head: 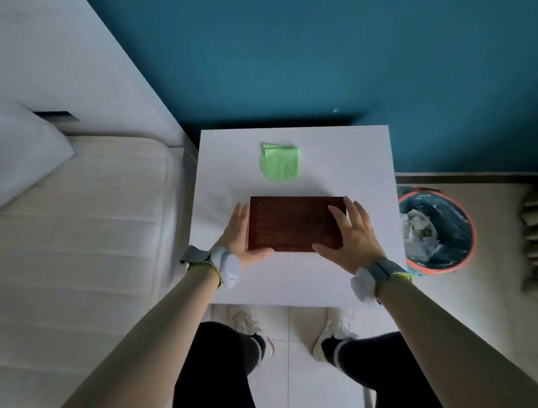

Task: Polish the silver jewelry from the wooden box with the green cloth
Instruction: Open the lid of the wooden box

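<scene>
- Dark reddish-brown rectangular wooden box [294, 222] sat shut on the near half of the small white square table [341, 164]; we judged the task at its opening step, with no jewelry yet in view.
- Our left hand [241, 233] lay flat against the box's left side, thumb along the near edge; our right hand [350, 236] rested spread-fingered over the right end of the lid.
- Next, we judged, the lid needed lifting, steadying the base meanwhile.
- Folded light green cloth [280, 162] waited untouched just beyond the box, far side.
- We could read no writing or brand anywhere.
</scene>
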A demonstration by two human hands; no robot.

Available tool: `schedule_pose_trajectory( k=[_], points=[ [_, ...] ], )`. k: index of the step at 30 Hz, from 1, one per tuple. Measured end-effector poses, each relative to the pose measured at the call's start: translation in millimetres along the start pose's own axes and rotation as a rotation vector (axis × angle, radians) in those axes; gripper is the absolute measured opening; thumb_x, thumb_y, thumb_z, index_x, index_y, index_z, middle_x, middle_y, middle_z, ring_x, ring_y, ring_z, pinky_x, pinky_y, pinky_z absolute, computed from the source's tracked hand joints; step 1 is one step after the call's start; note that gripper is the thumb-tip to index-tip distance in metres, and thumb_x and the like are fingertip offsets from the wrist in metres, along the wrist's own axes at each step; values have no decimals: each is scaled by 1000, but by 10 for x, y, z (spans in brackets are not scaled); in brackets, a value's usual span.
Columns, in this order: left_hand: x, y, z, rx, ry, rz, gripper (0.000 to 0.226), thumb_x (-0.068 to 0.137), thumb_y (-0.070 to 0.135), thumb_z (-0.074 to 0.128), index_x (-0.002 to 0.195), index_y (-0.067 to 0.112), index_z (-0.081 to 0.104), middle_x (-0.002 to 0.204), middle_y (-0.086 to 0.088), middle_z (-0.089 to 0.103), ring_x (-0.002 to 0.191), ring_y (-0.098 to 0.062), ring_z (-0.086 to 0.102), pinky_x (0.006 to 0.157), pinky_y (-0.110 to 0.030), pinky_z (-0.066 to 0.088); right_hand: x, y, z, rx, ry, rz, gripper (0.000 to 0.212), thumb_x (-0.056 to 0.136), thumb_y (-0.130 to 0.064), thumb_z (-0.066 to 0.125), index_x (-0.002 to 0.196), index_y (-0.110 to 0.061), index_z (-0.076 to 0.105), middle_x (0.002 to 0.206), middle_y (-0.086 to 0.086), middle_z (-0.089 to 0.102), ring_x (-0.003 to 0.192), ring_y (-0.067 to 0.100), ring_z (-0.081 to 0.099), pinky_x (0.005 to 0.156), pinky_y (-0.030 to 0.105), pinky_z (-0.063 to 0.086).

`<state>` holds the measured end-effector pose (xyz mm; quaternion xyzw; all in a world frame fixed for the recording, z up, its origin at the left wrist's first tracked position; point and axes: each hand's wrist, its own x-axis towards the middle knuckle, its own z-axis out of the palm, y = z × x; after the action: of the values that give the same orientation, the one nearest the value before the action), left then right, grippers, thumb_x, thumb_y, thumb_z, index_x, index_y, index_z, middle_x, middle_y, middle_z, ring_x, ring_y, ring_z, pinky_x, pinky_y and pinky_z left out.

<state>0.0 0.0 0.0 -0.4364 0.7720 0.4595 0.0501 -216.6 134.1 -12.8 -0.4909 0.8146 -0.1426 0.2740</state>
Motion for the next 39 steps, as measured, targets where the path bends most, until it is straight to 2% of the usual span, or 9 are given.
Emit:
schedule_pose_trajectory(
  k=[5,9,13,18,21,24,27,33,39],
  points=[
    [24,-97,139,-35,125,235,87,70,30,72,141,15,25,140,-1,35,135,-20,30,113,-37,25,-118,63,221,98,114,-65,89,74,-41,75,145,-12,28,156,18,8,142,36,13,111,44,25],
    [-11,-292,280,-61,197,174,104,71,34,76,147,18,7,147,7,22,131,2,16,110,-27,23,-186,120,352,155,185,-73,88,75,-35,76,145,-11,28,156,17,10,143,34,14,111,39,25],
    [-55,-368,325,-77,216,77,110,73,32,76,147,14,-4,157,-4,8,143,-16,11,115,-33,20,-260,135,394,137,169,-74,88,79,-39,70,148,-16,21,157,14,7,143,32,14,112,38,23],
    [-124,-279,378,-136,176,-4,112,76,22,75,145,14,-13,152,-7,25,135,-16,28,97,-18,24,-370,127,335,101,151,-30,89,82,-39,68,149,-14,14,157,15,7,143,35,14,113,40,22],
    [-153,-222,431,-120,155,20,112,76,18,74,144,12,-14,151,-8,26,138,-20,29,107,-21,22,-386,120,267,96,128,-7,92,82,-36,70,149,-11,12,157,17,8,142,36,14,113,40,20],
    [-134,-182,441,-146,138,40,111,77,14,73,144,12,-15,149,-8,32,136,-22,35,114,-36,27,-374,109,213,110,102,-8,93,78,-30,74,148,-10,15,149,18,23,135,36,29,110,40,31],
    [-89,-150,429,-133,151,25,109,77,14,72,145,14,-13,148,-6,34,134,-21,36,110,-28,27,-353,75,169,202,96,-4,87,75,-24,76,143,-12,24,133,14,45,118,32,49,91,29,39],
    [-12,-209,519,-70,297,-23,94,79,19,71,147,14,6,145,-8,40,130,-27,42,104,-27,31,-312,67,223,269,141,68,66,76,-19,73,129,-11,35,110,12,62,99,31,58,74,29,41],
    [26,-308,516,-110,377,34,57,75,19,73,126,16,49,115,-4,65,103,-24,62,89,-26,45,-232,129,255,208,163,118,66,78,-27,73,131,-8,39,113,14,64,104,35,56,81,38,48]
  ],
)
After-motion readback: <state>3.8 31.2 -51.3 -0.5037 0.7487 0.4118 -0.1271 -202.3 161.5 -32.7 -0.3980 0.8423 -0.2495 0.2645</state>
